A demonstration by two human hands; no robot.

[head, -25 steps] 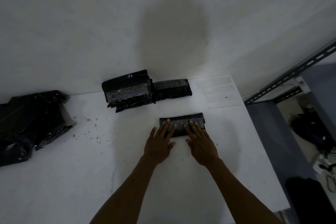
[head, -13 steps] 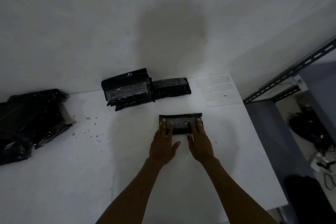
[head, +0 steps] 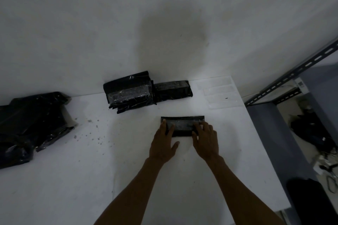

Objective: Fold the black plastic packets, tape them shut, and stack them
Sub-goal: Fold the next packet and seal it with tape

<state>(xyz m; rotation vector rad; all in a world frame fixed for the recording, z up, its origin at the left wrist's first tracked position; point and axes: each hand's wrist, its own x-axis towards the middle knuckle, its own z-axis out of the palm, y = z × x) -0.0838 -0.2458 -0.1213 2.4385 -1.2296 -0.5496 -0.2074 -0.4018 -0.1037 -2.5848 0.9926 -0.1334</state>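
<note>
Pressing down on the folded packet (head: 182,126) with both hands, the person has it flat on the white table (head: 128,179), a little in front of the taped stack (head: 129,92) that leans by the wall. The left hand (head: 163,144) lies spread and flat, fingers over the packet's left end, thumb out on the table; it grips nothing, only pins. The right hand (head: 205,141) is much the same on the right end, fingers slightly curled over the near edge, so I cannot tell whether it is pinching the plastic or merely resting on it. A glossy strip seems to run along the top of the packet, probably tape being smoothed. The worry, to my eye, is the plastic's spring: slippery film like this wants to unfold, and if either hand lifts before the tape has bitten along its whole length, the flap could pop open and drag the tape into wrinkles. The spare tape strips (head: 217,93) lie at the far right corner, well apart from the hands, so reaching for one means leaving the packet held by one hand alone, and it could skate on the smooth top. The stack already looks tilted, with a second taped packet (head: 172,89) lying beside it; one more set carelessly on top might slide off. The unfolded pile (head: 31,124) waits at the far left.
</note>
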